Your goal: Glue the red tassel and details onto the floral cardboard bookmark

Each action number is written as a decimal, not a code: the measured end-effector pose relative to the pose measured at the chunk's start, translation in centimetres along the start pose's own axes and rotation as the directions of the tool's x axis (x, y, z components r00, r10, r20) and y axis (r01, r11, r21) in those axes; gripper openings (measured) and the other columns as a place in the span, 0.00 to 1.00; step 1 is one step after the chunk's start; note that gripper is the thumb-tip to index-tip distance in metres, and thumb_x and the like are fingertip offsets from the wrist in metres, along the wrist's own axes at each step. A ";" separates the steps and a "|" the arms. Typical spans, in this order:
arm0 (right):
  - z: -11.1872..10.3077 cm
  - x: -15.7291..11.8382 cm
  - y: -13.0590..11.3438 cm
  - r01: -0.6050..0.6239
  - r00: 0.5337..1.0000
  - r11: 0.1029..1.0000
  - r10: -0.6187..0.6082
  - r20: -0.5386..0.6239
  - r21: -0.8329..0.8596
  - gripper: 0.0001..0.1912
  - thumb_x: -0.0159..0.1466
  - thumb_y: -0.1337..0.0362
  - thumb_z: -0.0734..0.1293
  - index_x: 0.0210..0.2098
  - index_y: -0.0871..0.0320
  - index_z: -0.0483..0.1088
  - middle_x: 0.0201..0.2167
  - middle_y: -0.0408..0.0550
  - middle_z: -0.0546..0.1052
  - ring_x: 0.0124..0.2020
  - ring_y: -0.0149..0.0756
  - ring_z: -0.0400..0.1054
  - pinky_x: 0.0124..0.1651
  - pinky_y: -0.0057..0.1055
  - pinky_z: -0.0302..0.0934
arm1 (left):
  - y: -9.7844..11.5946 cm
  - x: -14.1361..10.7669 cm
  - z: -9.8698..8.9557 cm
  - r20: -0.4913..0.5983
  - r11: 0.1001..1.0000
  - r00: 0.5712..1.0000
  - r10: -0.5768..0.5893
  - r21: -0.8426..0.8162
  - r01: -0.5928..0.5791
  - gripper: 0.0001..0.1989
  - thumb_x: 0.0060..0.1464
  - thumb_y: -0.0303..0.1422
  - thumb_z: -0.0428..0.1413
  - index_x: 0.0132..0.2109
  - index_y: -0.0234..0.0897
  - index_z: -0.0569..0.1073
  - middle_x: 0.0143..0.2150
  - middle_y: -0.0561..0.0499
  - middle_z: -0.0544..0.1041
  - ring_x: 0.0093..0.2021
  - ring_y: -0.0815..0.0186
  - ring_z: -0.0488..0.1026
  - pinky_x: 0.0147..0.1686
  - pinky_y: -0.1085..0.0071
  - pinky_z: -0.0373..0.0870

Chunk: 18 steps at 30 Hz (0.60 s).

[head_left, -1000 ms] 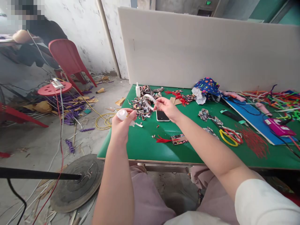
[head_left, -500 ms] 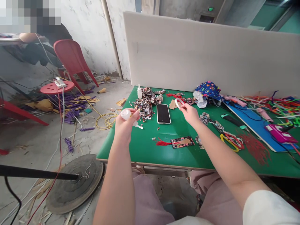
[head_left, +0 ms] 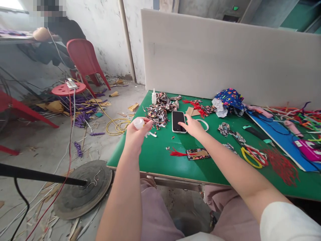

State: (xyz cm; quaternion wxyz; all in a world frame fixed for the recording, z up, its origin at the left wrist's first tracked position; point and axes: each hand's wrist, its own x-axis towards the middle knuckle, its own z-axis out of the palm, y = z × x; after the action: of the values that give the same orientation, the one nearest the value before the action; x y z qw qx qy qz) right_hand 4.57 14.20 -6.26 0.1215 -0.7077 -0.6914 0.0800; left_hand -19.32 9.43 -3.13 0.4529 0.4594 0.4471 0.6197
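My left hand [head_left: 136, 135] is closed around a small white plastic bottle [head_left: 138, 123], its round end facing up towards me. A thin white strip pokes out below the fingers. My right hand [head_left: 194, 126] reaches to a smartphone [head_left: 178, 117] lying face up with a dark screen. Its thumb is over the screen and its other fingers are at the right edge, spread apart. Just beyond that hand lies a white ring-shaped item [head_left: 206, 124], partly hidden. Nearer me rests a floral bookmark-like strip [head_left: 204, 153] with a red tassel [head_left: 177, 153].
Floral fabric scraps [head_left: 157, 113] and a white nozzle bottle [head_left: 153, 96] sit at the back left. To the right are scissors [head_left: 250, 158], a cutter knife [head_left: 259, 134], red threads [head_left: 282, 164] and a blue board [head_left: 278, 137]. A white panel [head_left: 225, 57] stands behind.
My right hand has let go of the white ring, now on the table, and moved down and left to the phone. My left hand keeps the bottle. The view has shifted slightly left.
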 end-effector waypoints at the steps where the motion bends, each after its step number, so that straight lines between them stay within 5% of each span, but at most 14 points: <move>1: 0.2 0.9 -0.8 -0.036 0.999 0.999 0.037 0.039 -0.012 0.40 0.58 0.42 0.57 0.60 0.63 0.50 0.44 0.63 0.73 0.43 0.51 0.69 0.41 0.40 0.60 | 0.0 0.0 0.0 0.000 1.000 1.000 -0.001 0.004 0.001 0.12 0.39 0.36 0.62 0.30 0.34 0.71 0.23 0.55 0.70 0.25 0.72 0.67 0.26 0.76 0.61; 7: 1.1 4.1 -3.7 -0.168 0.971 0.982 0.181 0.158 -0.092 0.59 0.46 0.39 0.66 0.65 0.63 0.36 0.51 0.71 0.67 0.53 0.59 0.61 0.46 0.46 0.59 | 0.2 -0.2 0.1 0.032 1.000 0.999 -0.006 0.007 0.006 0.11 0.41 0.36 0.62 0.30 0.34 0.71 0.24 0.55 0.70 0.25 0.72 0.66 0.27 0.77 0.61; 13: 0.6 4.2 -4.1 -0.164 0.974 0.978 0.181 0.134 -0.126 0.63 0.46 0.50 0.72 0.64 0.52 0.23 0.56 0.71 0.59 0.53 0.57 0.62 0.45 0.43 0.60 | 0.1 -0.2 -0.1 0.042 1.000 0.999 -0.014 -0.006 0.014 0.12 0.41 0.37 0.62 0.31 0.34 0.71 0.25 0.55 0.70 0.26 0.72 0.67 0.28 0.76 0.62; 18: -0.8 3.7 -4.7 -0.076 0.993 0.986 0.088 0.074 -0.148 0.62 0.47 0.55 0.73 0.64 0.49 0.25 0.55 0.65 0.60 0.52 0.58 0.62 0.47 0.45 0.58 | 0.2 -0.4 -0.1 0.037 0.999 0.999 -0.034 -0.013 0.035 0.13 0.40 0.37 0.63 0.31 0.34 0.71 0.24 0.54 0.71 0.26 0.71 0.67 0.27 0.76 0.62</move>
State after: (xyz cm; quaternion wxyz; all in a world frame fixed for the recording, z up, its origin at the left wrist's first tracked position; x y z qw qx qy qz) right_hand 0.41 17.87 -3.96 0.0385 -0.7387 -0.6700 0.0631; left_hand -19.38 8.98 -2.97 0.4748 0.4598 0.4421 0.6064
